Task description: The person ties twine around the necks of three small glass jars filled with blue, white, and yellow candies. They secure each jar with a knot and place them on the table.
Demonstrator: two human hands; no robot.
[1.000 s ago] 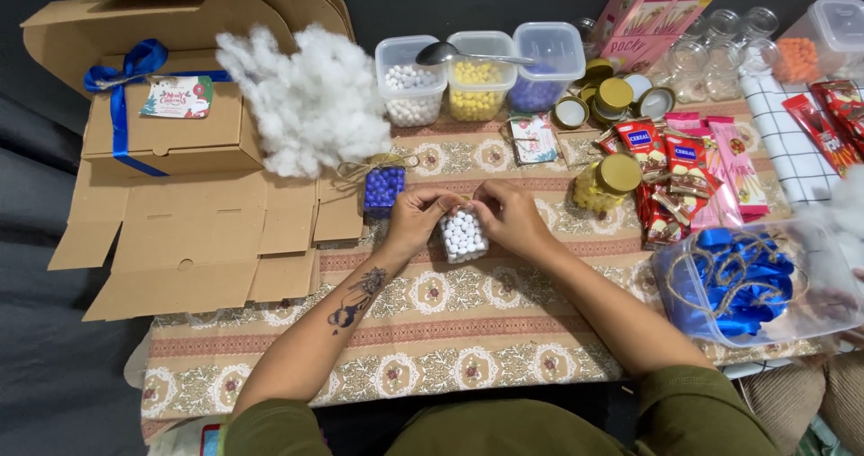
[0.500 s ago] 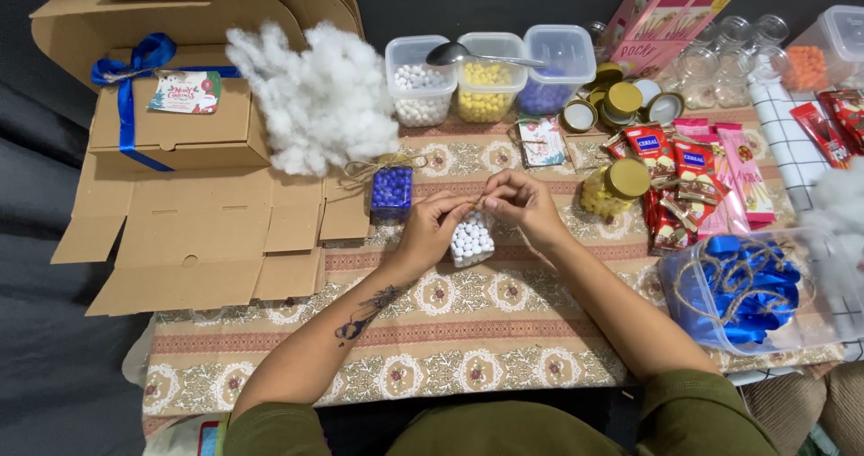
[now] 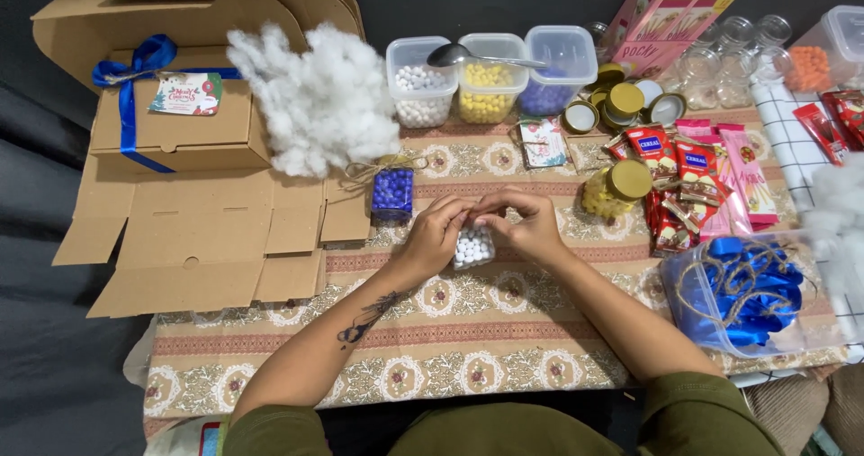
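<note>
Pinching together at the top of a small clear bag of white beads (image 3: 472, 247), both hands meet over the middle of the patterned tablecloth (image 3: 504, 366). The left hand (image 3: 436, 235) curls its fingers against the bag's upper left; the right hand (image 3: 531, 225) closes thumb and fingertips on the bag's neck from the right. The fingertips of the two hands touch or nearly touch above the bag. Whether a string lies between them cannot be told. The bag rests on the cloth, directly under the hands.

Just left of the left hand stands a bag of blue beads (image 3: 392, 192), tied with twine. Behind it lies a heap of white stuffing (image 3: 315, 100). Flat cardboard (image 3: 193, 244) lies at the left edge of the table, with a closed box tied in blue ribbon (image 3: 175, 118) behind it.

At the far edge stand three clear tubs: white beads (image 3: 418, 82), yellow beads (image 3: 489, 87) and blue beads (image 3: 558, 73), with a spoon (image 3: 468, 55) across them. Right of the right hand lies a jar of yellow beads (image 3: 612, 190) with a gold lid, then snack packets (image 3: 693, 181). A clear container of blue ribbon and twine (image 3: 742, 285) sits near the right forearm.
</note>
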